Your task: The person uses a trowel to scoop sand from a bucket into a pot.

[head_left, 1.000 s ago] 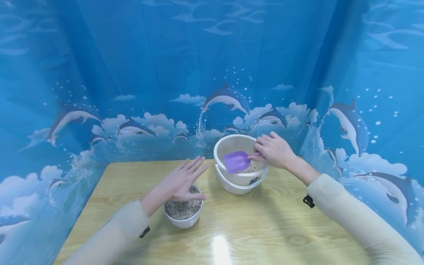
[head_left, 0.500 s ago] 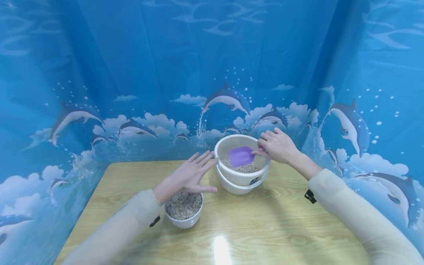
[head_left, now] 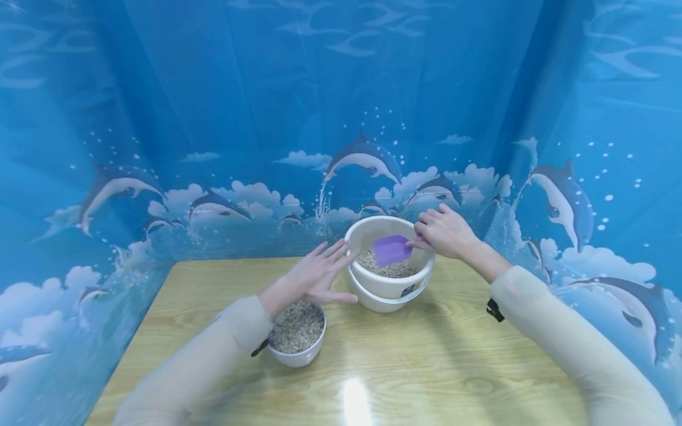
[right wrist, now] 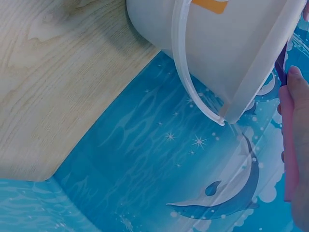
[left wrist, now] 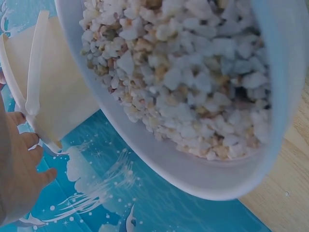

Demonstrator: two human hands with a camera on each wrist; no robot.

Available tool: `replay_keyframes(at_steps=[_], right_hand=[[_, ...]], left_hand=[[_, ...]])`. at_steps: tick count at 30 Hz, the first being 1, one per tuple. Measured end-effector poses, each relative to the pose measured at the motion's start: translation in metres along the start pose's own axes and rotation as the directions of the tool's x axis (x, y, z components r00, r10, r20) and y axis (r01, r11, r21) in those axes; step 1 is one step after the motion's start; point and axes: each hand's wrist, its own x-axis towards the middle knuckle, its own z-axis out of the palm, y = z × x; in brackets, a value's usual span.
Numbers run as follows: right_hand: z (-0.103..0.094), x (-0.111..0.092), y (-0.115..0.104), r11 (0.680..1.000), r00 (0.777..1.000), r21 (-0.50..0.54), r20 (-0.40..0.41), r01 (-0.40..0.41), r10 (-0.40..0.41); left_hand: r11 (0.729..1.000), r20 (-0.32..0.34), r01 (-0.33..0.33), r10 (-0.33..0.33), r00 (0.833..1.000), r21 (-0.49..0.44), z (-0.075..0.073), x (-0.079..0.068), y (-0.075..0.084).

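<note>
My right hand point(head_left: 444, 234) grips the pink handle point(right wrist: 288, 145) of a small toy shovel point(head_left: 391, 251), its purple blade over the gravel inside a white bucket point(head_left: 380, 289). No gravel shows on the blade. At the bucket's left rim are the fingertips of my left hand point(head_left: 318, 277), its fingers extended and thumb spread apart. Below the left wrist stands a white bowl point(head_left: 303, 358), filled nearly to the brim with pale, mixed gravel point(left wrist: 169, 72). Part of this bowl is hidden under the left hand and sleeve in the head view.
The bucket's white carry handle point(right wrist: 181, 53) hangs down along its side. Both containers stand on a wooden table point(head_left: 405, 367), with the bucket close to the far edge. A blue dolphin-print curtain point(head_left: 256, 118) surrounds the table at the back and sides.
The left hand has moved right and away from me, from above the bowl to the bucket's rim. The shovel has shifted slightly right and its blade is more level over the gravel.
</note>
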Motion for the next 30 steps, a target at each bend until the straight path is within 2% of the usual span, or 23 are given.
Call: replay_keyframes(at_steps=[6,13,30], right_hand=[[0.006,0.004,0.0,1.0,0.997,-0.005,0.072,-0.013,0.014],[0.013,0.01,-0.005,0.999,0.992,-0.038,0.123,0.015,-0.01],[0.035,0.017,-0.01,0.997,0.986,-0.055,0.16,0.055,-0.046]], left_hand=[[1.0,0.006,0.017,-0.017,1.0,-0.011,0.001,0.007,0.001],[0.998,0.007,0.052,-0.052,0.999,-0.018,0.002,0.015,0.001],[0.998,0.012,0.067,-0.067,0.998,-0.012,0.005,0.021,0.002]])
